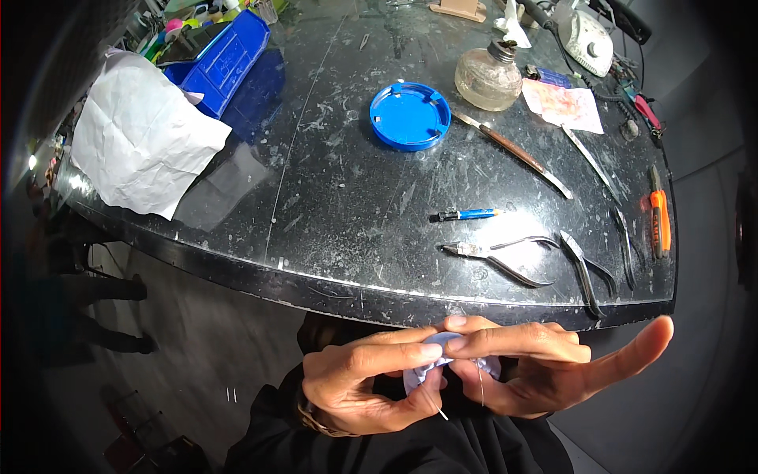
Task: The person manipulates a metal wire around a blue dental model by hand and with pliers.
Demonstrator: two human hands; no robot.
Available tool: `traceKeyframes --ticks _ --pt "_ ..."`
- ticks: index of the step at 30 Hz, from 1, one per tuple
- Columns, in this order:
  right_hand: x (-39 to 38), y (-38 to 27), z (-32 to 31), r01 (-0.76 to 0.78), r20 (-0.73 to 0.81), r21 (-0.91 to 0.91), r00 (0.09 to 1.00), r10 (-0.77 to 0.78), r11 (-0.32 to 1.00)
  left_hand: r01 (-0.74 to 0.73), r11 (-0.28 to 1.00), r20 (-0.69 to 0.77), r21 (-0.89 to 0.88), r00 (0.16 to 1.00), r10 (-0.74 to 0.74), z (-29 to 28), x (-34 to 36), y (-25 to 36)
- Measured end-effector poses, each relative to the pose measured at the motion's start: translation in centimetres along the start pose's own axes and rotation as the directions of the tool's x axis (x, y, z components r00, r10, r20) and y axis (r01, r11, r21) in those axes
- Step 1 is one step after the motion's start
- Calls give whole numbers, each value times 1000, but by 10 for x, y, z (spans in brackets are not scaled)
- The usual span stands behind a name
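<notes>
The left hand (363, 379) and right hand (541, 367) pinch a pale blue piece (446, 338) just off the table's (339, 182) near edge. It spans crosswise between them, equally near both; a thin wire (481, 385) beside the right thumb points away from the table.

Head-worn fisheye, looking down, near bench (332, 170)

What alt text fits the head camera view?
A person's left hand and right hand hold a small, rounded, pale lilac piece before a scuffed black worktop bearing silver metal pliers, a round blue plastic dish and creased white paper.
</notes>
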State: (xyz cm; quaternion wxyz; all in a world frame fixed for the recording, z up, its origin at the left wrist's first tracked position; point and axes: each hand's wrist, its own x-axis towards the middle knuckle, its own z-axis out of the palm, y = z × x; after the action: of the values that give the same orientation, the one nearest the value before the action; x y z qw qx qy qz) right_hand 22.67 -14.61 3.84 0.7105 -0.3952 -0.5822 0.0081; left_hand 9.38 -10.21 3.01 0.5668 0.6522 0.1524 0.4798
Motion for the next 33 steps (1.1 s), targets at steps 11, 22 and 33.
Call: traceKeyframes --ticks 11,22,33 --pt "4 -5 0 -108 -79 44 991 112 993 -70 997 60 -24 996 71 -6 6 3" --pt "9 -13 -22 -130 270 -7 955 127 992 -150 988 169 40 975 141 -10 7 4" --pt "6 -16 -24 -180 226 58 960 163 982 -162 986 191 46 970 151 -7 9 7"
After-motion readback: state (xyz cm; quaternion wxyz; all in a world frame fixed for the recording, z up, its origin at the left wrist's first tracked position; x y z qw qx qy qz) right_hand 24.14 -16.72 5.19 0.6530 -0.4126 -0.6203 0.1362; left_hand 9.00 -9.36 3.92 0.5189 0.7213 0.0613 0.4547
